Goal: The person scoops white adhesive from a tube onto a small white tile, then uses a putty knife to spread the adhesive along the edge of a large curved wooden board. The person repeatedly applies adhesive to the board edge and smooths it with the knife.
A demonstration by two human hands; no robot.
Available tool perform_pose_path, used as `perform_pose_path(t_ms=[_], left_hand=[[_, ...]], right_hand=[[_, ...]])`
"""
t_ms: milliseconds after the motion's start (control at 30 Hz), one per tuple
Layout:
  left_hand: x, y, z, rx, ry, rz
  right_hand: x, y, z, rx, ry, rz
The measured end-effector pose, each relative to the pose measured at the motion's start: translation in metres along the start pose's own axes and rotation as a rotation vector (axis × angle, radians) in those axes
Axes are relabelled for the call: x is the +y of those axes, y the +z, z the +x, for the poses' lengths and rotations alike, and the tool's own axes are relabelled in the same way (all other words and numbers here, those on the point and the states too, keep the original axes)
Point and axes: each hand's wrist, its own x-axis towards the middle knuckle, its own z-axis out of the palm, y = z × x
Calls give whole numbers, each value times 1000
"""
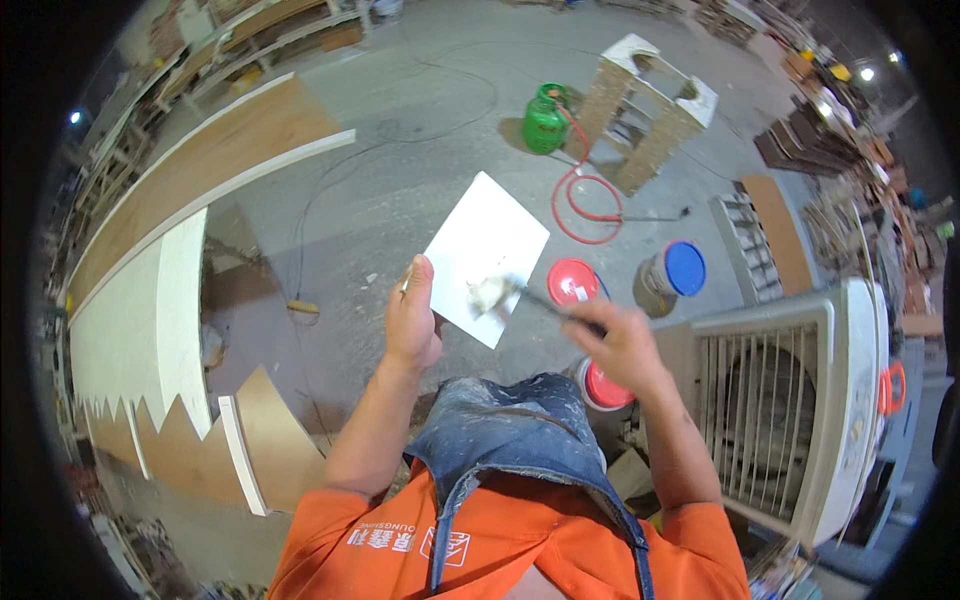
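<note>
1. Workshop floor of grey concrete point(400, 180), littered with offcuts; long wooden panels point(200, 160) lie at the left, one with a zigzag edge.
2. My left hand point(412, 320) grips the white square board point(487, 257) by its near left edge, thumb on top, fingers curled under. It is tilted flat enough to serve as a palette.
3. A lump of pale putty point(487, 293) sits on the board's near part.
4. My right hand point(622, 345) is closed round the dark handle of a putty knife point(535, 296), whose blade touches the putty, seemingly to scoop or work it.
5. Tubs with red lids point(572, 281) stand just below the hands, close for reloading; a blue-lidded bucket point(683, 268) lies beyond.
6. Green gas cylinder point(545, 120) with red hose point(575, 195) stands well apart, a white louvred cabinet point(790, 400) at my right.
</note>
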Motion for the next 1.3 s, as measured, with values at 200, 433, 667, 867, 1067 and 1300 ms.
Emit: perform_pose_path(t_ms=[200,433,667,867,1067,1300], left_hand=[[8,11,61,180,98,-13],[6,52,149,349,223,-92],[18,102,235,403,349,-84],[36,112,304,443,392,-75],[57,88,416,399,445,-82],[125,48,560,359,437,-119]], right_hand=[[39,-8,107,-76,-180,46],[59,-58,238,-248,-264,82],[83,-105,357,-396,-461,129],[78,-101,441,-431,-459,133],[74,-73,549,-277,-497,10],[39,-46,700,-192,-621,-15]])
